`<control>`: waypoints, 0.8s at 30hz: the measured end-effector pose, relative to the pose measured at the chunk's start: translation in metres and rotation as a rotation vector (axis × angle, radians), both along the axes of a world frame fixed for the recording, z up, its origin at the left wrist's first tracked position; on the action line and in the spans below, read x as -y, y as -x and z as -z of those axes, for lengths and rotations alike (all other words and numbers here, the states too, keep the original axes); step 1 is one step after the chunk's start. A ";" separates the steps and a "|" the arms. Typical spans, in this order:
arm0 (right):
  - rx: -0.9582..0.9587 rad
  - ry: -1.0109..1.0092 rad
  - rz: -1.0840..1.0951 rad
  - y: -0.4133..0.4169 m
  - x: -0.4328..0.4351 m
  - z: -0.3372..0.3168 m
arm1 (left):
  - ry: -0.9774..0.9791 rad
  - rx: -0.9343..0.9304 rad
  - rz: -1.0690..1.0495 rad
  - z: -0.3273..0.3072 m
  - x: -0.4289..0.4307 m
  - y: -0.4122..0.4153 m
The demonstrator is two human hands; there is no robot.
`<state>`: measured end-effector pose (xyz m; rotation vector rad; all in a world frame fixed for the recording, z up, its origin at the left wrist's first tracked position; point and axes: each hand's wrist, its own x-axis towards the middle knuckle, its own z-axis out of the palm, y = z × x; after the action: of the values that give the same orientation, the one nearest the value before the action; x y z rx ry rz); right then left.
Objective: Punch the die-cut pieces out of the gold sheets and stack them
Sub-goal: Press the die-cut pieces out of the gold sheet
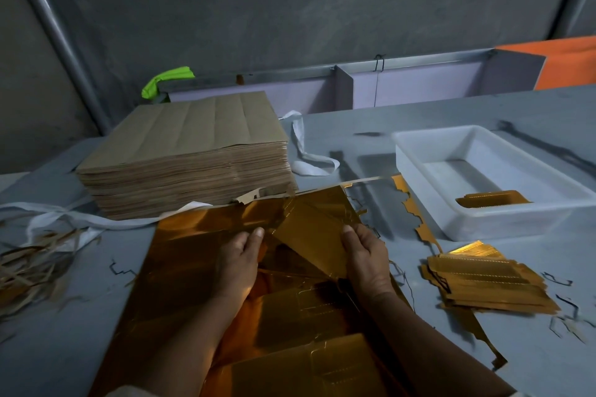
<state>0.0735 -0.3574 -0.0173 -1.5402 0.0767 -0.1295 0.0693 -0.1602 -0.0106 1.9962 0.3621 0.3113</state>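
From the head view, we held a gold piece [309,235] between both hands, raised a little above the gold sheets [193,267] that lay spread on the grey desk [483,348] in front of us. Our left hand [238,264] pinched its left edge, thumb on top, and our right hand [367,264] pinched its right edge the same way. To the right, a loose stack of punched pieces [487,280] rested on the desk, near a white tray [416,167] that held a few more gold pieces [490,200]. A tall pile of brown sheets [193,155] stood behind the gold sheets, and thin offcut strips [32,264] lay heaped at far left.
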 end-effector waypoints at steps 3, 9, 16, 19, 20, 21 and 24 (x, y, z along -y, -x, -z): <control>0.010 -0.007 0.028 -0.001 0.000 0.000 | 0.000 -0.002 -0.002 0.000 0.000 0.000; 0.026 0.047 0.066 -0.004 0.001 0.002 | -0.025 -0.018 -0.014 -0.001 0.000 0.000; 0.052 0.038 0.111 -0.004 0.003 0.002 | -0.018 -0.039 -0.010 -0.005 0.002 0.000; 0.060 0.062 0.117 -0.004 0.003 0.002 | -0.022 -0.049 -0.007 -0.011 0.002 -0.004; 0.059 0.074 0.117 -0.004 0.003 0.002 | -0.048 -0.052 -0.012 -0.013 0.003 -0.005; 0.057 0.082 0.113 -0.005 0.003 0.001 | -0.097 -0.060 -0.021 -0.016 0.003 -0.007; 0.040 0.071 0.071 -0.004 0.002 0.000 | -0.295 -0.114 -0.065 -0.022 0.003 -0.010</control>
<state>0.0770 -0.3598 -0.0171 -1.6055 0.0962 -0.2208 0.0795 -0.1634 0.0114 2.3016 0.4765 0.3068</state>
